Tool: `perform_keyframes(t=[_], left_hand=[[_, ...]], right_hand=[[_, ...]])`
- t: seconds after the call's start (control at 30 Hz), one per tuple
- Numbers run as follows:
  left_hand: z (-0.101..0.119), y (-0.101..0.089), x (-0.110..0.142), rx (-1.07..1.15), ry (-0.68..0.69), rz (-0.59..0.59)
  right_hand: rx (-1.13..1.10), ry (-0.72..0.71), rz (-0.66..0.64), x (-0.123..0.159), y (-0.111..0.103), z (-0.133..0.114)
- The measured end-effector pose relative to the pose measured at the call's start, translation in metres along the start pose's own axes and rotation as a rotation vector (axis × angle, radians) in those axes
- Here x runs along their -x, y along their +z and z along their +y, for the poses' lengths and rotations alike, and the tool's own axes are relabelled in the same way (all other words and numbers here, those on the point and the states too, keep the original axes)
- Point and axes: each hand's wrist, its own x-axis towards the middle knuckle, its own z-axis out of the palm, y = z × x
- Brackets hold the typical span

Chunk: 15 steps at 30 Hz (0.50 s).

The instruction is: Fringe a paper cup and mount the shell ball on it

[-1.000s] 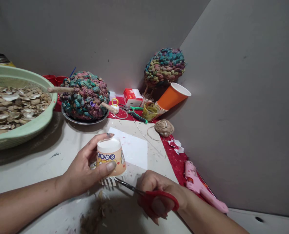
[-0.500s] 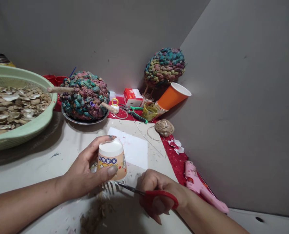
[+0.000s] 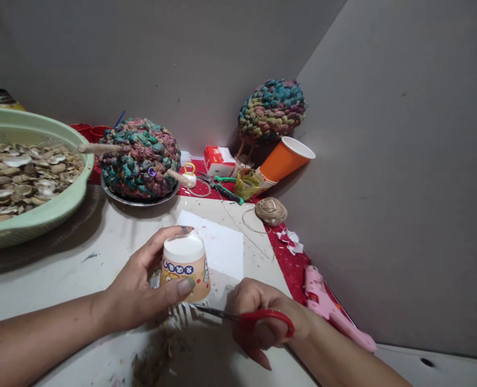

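Note:
My left hand (image 3: pixel 142 287) is wrapped round an upside-down paper cup (image 3: pixel 202 282), orange-beige with a printed label and a white base facing up. Its thumb lies across the front and the fingers pass behind. Cut white strips (image 3: pixel 182 312) hang from the cup's lower edge. In my right hand (image 3: pixel 258 306) is a pair of scissors (image 3: pixel 266 318) with red handles, fingers through the loops. The scissors' dark blades point left, their tips at the strips just under the cup. How wide the blades stand apart is hard to make out.
To the left stands a green basket (image 3: pixel 67 201) of shells. A ball of coloured shells (image 3: pixel 139 161) sits in a metal dish; another (image 3: pixel 273 110) is behind. Pliers (image 3: pixel 226 191), twine (image 3: pixel 270 211), an orange cup (image 3: pixel 284 161), white paper (image 3: pixel 222 247) and a pink glue gun (image 3: pixel 335 314) lie around.
My left hand has lowered the cup slightly and shifted it a little to the right. The scissors' tips have dropped with it, staying by the strips. My right hand has barely moved.

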Motion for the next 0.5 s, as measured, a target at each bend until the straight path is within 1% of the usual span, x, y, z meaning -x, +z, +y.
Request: perform_keyframes(t=[0.1,0.23,0.37,0.5], left_hand=[[-0.001,0.0,0.001,0.007,-0.01,0.003],[-0.002,0.001,0.002,0.02,-0.004,0.012],[-0.001,0.002,0.001,0.019,-0.008,0.036],[0.001,0.002,-0.003,0.027,-0.004,0.078]], right_hand=[[0.002,0.005,0.012,0.001,-0.002,0.003],[-0.013,0.016,-0.008,0.002,-0.005,0.005],[0.035,0.025,0.008,0.005,-0.006,0.007],[0.143,0.082,-0.061,0.01,-0.01,0.012]])
